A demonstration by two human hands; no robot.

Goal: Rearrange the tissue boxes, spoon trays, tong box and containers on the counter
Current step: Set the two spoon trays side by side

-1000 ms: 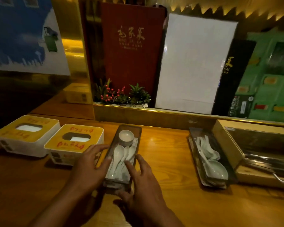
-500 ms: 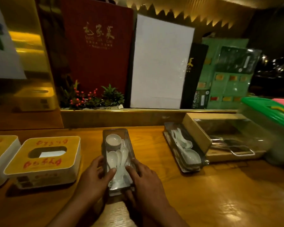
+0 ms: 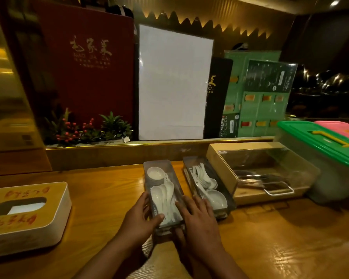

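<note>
Spoon tray (image 3: 163, 196), gripped by both hands, now sits beside second tray (image 3: 207, 184).

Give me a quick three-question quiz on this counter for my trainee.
1. True or false: both hands, left hand and right hand, hold the near spoon tray.
2. What lies directly right of that tray? A) tissue box B) second spoon tray C) plant
3. What colour is the lid of the container at far right nearest the tong box?

Key: 1 true; 2 B, the second spoon tray; 3 green lid.
</note>
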